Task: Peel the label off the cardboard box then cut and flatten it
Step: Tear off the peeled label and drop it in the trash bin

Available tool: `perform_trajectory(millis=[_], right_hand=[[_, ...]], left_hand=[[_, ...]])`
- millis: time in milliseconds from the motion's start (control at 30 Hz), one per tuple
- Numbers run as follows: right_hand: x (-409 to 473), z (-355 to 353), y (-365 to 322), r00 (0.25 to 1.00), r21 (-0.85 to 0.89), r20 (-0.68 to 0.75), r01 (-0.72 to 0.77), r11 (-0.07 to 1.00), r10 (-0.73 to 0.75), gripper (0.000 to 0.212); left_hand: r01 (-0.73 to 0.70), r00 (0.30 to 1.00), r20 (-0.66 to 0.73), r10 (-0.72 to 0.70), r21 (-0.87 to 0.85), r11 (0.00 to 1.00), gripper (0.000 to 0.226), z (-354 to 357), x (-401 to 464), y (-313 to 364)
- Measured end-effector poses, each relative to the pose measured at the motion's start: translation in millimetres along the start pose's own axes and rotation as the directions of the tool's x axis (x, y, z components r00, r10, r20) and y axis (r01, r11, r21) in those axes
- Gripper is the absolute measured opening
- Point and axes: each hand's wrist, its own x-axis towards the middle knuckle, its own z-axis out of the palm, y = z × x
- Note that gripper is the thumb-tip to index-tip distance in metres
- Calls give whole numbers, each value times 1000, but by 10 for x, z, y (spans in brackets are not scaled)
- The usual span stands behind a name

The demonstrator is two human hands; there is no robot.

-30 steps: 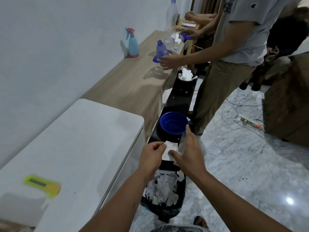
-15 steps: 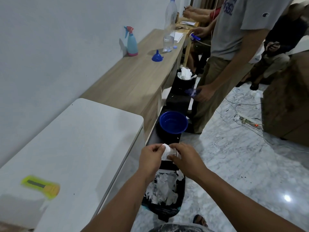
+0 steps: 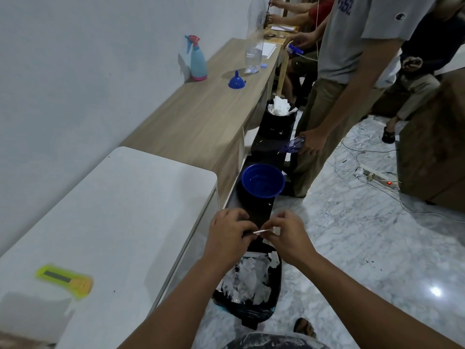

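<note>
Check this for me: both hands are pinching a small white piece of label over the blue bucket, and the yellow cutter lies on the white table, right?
Not quite. The head view shows the left hand and right hand pinching the piece of label over the black bin of paper scraps, not the blue bucket. The yellow cutter does lie on the white table.

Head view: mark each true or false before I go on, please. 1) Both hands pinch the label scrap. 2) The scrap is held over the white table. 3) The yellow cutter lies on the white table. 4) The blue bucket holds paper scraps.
1) True: left hand and right hand pinch the label scrap.
2) False: it is held above the floor beside the table, just beyond the black bin.
3) True: the yellow cutter lies on the white table.
4) False: the blue bucket holds none; the paper scraps fill the bin.
</note>
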Motion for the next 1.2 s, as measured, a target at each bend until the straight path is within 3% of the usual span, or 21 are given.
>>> perform_trajectory(millis=[167,333,600,833,1200], right_hand=[[-38,5,-26,997,-183,64,54,982,-43,19],[-55,30,-100,982,-245,-62,158,956,-178,26],[42,62,-69,968,-359,90,251,899,-234,12],[142,148,-70,975,-340,167,199,919,-149,12],[206,207,72,982,-200,183,-3,980,41,13]], left_hand=[[38,998,38,-40,43,998,29,22,-31,11],[108,986,126,-112,37,993,30,35,-11,34],[132,977,155,-147,104,986,26,112,22,8],[91,970,210,-124,163,982,23,148,117,-28],[149,953,265,-146,7,989,24,195,190,-105]])
